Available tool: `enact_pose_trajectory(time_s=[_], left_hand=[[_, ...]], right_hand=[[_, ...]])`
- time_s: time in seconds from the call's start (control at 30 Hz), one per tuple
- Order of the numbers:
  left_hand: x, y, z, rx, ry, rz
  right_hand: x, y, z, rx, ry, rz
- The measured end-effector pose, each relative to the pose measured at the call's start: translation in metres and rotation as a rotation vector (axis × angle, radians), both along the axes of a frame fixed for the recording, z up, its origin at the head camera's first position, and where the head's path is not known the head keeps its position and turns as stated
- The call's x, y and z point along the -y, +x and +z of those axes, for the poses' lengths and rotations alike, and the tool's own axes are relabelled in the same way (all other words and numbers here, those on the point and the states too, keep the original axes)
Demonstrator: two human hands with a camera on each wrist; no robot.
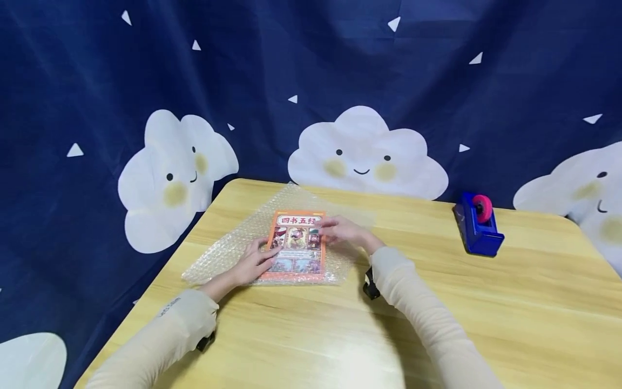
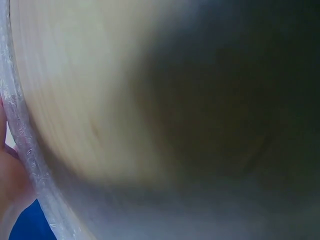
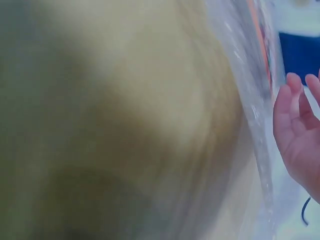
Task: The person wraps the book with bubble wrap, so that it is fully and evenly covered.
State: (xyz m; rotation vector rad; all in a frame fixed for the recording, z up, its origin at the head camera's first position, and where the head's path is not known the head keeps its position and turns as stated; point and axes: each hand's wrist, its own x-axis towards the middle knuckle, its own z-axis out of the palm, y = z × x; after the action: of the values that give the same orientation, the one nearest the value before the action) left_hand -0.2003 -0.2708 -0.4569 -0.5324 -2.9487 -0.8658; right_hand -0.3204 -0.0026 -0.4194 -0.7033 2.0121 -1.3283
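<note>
An orange picture book [image 1: 296, 266] with a Chinese title lies face up on a sheet of bubble wrap [image 1: 221, 259] on the table. My left hand [image 1: 252, 262] rests along the book's left edge, its fingers reaching onto the cover. At the upper right edge, the fingertips of my right hand [image 1: 344, 230] touch the cover near the title. From the right wrist, the right hand [image 3: 300, 130] shows loosely bent fingers beside the wrap's edge [image 3: 250, 100]. Only part of the left hand [image 2: 12, 185] shows in the left wrist view, next to the wrap [image 2: 30, 150].
A blue tape dispenser [image 1: 478, 227] with a pink roll stands at the right rear of the wooden table [image 1: 301, 335]. Behind the table hangs a dark blue curtain [image 1: 262, 65] with smiling clouds and white triangles.
</note>
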Motion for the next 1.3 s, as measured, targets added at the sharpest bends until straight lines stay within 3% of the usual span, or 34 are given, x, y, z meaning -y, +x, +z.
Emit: enact_pose_trajectory(time_s=[0.2,0.37,0.63,0.7,0.87,0.93,1.0,1.1,1.2,1.3], left_hand=[[-0.010,-0.006,-0.001,-0.001,-0.004,-0.036],[-0.013,-0.007,-0.002,0.002,-0.011,-0.040],[-0.008,-0.003,-0.003,0.025,-0.003,-0.018],[-0.006,-0.003,-0.003,0.022,0.008,-0.011],[0.000,-0.001,-0.001,0.016,0.018,-0.004],[0.002,0.000,-0.001,0.016,0.015,-0.004],[0.003,0.000,-0.002,0.020,0.008,-0.002],[0.003,0.001,-0.002,0.027,0.003,0.000],[0.003,0.001,-0.001,0.024,0.009,-0.005],[0.002,0.000,0.000,0.019,0.018,-0.008]], right_hand=[[-0.023,-0.025,0.000,-0.017,-0.105,-0.148],[-0.026,-0.044,-0.007,-0.043,-0.122,-0.179],[-0.013,-0.052,-0.017,0.065,-0.087,-0.307],[-0.010,-0.064,-0.029,0.066,-0.107,-0.317],[-0.005,-0.137,-0.103,0.037,-0.201,-0.310],[-0.003,-0.152,-0.119,-0.032,-0.195,-0.310],[0.003,-0.133,-0.099,-0.123,-0.099,-0.329],[0.008,-0.086,-0.052,-0.311,0.025,-0.320],[0.012,-0.049,-0.013,-0.380,0.105,-0.323],[0.015,-0.037,0.001,-0.387,0.113,-0.329]])
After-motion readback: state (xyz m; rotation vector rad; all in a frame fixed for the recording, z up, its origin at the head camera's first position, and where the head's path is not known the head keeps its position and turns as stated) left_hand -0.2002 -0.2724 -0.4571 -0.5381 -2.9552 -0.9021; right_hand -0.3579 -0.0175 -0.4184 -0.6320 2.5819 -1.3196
